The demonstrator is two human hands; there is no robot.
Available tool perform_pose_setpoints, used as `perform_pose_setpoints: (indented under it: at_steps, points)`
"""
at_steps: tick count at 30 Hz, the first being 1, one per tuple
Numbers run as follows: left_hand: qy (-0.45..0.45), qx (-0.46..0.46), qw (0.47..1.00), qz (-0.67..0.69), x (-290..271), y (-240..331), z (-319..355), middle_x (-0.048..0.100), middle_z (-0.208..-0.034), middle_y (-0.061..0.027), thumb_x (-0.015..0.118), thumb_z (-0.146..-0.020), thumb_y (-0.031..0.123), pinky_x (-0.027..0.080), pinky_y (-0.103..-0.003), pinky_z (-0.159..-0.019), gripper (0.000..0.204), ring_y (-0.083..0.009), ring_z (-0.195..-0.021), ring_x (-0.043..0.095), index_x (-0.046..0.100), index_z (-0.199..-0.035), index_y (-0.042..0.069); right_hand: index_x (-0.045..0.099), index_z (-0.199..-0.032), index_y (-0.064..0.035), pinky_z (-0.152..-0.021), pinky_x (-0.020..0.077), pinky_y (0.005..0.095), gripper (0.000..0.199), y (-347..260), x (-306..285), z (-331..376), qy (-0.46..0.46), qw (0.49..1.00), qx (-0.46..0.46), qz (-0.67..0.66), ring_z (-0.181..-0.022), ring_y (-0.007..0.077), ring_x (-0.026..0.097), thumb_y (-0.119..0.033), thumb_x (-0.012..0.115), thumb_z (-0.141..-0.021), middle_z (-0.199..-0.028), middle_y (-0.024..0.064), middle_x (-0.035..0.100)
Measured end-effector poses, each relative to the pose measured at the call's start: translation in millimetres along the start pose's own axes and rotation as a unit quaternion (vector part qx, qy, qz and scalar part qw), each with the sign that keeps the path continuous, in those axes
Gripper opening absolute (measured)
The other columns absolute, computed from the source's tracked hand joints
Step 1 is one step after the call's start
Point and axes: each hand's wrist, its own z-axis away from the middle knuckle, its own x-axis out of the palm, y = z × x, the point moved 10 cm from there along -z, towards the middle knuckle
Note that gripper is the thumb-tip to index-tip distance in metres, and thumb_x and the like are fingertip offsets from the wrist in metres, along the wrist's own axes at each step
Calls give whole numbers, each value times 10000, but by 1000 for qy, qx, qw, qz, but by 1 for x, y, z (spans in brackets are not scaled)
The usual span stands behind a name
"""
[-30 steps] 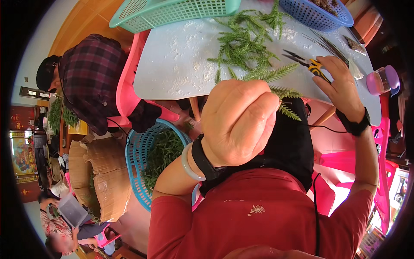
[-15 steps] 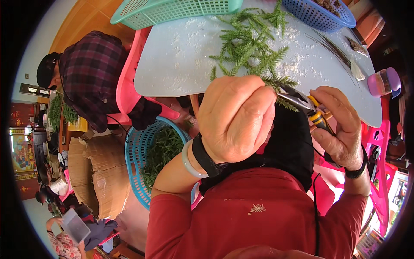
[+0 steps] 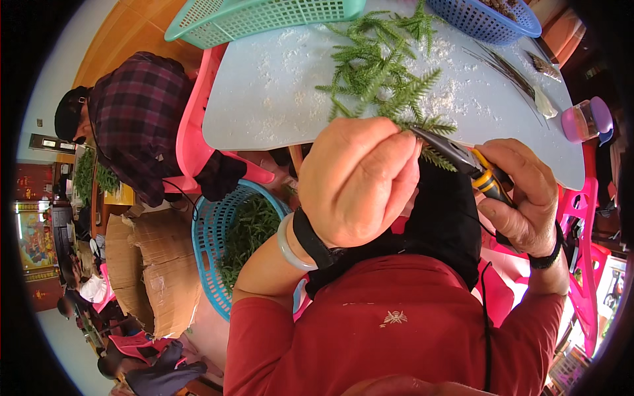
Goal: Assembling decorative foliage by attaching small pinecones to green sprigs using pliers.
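Note:
My left hand [image 3: 360, 181] is closed, its back turned up, over the near edge of the table. A green needle-leaved sprig [image 3: 437, 157] pokes out past its fingertips, and the grip itself is hidden behind the fingers. Long-nosed pliers [image 3: 456, 153] with yellow and black handles sit in my right hand [image 3: 522, 195]. Their jaws reach the sprig right beside my left fingertips. Beyond the hands, a loose heap of similar green sprigs [image 3: 376, 69] lies on the pale table [image 3: 264, 99].
White crumbs and thin dark wires [image 3: 505, 72] lie on the table. A green basket [image 3: 264, 23], a blue basket [image 3: 485, 23] and a purple-lidded cup [image 3: 586, 121] stand at its edges. At left are a blue basket of greenery [image 3: 205, 231], a cardboard box [image 3: 158, 270] and a person in plaid [image 3: 142, 112].
The plier jaws have shifted slightly left, closer to my left fingertips, and look closer together. At the far lower left, the person with a clear tray has gone from sight.

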Motion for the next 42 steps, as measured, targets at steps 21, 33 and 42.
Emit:
perform_pose_setpoints:
  at_steps: [21,33,42]
  points:
    - [-28,-27,996,87,0,-15,-6,533,-1124,-176,820,-649,277,454,-390,-838,600,-283,-1014,535,528,-1096,5,623,-1052,45,-689,450,303,423,46,-5,0,17,986,57,-153,-765,221,588,-235,697,-744,-871,130,632]
    - [-80,-553,537,632,76,-52,59,603,-815,-200,538,-854,199,523,-343,-564,308,-289,-636,612,501,-1044,-41,618,-1066,52,-706,470,299,459,38,-5,1,4,983,34,-179,-791,235,618,-221,733,-715,-897,153,643]
    - [-66,-520,395,754,82,-45,57,598,-967,-151,560,-857,149,488,-263,-613,295,-182,-774,593,520,-1101,-13,620,-1071,63,-723,474,297,457,32,-4,-2,-4,977,15,-214,-811,227,626,-197,735,-714,-921,162,648]
